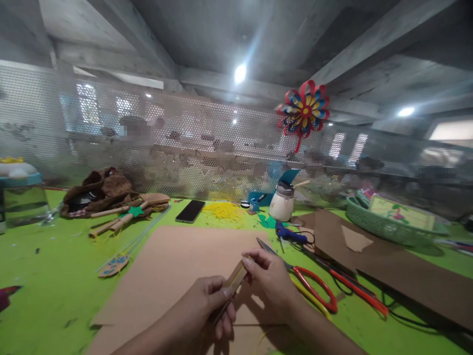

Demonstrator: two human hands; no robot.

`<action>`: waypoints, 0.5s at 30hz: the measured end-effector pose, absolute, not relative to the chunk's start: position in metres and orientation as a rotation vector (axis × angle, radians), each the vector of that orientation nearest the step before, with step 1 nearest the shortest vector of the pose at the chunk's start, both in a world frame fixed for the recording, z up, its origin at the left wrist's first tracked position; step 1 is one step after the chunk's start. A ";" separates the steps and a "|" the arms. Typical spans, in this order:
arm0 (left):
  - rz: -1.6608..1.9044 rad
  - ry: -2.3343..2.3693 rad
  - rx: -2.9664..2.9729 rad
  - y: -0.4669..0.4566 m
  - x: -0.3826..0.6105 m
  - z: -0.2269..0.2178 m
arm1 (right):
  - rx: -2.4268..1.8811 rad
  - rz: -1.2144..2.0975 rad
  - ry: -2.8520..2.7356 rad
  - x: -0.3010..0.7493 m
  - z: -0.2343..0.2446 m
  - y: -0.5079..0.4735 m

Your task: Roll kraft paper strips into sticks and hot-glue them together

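Item: cardboard strip (233, 282) with yellow strand (239, 273), lower centre of frame, above brown cardboard sheet (177, 266). Left hand (209, 308) pinching lower end; right hand (271, 281) pinching upper end. Red-handled scissors (301, 274) right of hands. Judgement: firm pinch both ends keeps strip from twisting.

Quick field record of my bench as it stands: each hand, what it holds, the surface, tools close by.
left hand: grips the lower end of the cardboard strip
right hand: pinches the upper end of the same strip
under the hands: tan cardboard sheet on the green table
right of the hands: red-handled scissors, then the blue glue gun behind them
farther back: phone, white jar, green basket
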State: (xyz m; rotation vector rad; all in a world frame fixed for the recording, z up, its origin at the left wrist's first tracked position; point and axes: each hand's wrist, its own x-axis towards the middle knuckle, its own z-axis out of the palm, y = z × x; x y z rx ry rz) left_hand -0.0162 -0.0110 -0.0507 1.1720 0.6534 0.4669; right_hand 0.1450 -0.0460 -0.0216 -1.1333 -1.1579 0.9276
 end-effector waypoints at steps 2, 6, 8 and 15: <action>0.531 0.673 1.144 -0.010 -0.017 -0.048 | -1.136 0.925 -1.190 0.146 -0.020 -0.047; 0.644 0.707 1.151 -0.004 -0.021 -0.039 | -1.309 0.770 -1.259 0.162 -0.018 -0.041; 0.681 0.715 1.142 -0.001 -0.023 -0.035 | -1.477 0.652 -1.374 0.182 -0.016 -0.031; 0.782 0.746 1.095 -0.001 -0.025 -0.031 | -1.951 0.366 -1.606 0.286 -0.005 0.015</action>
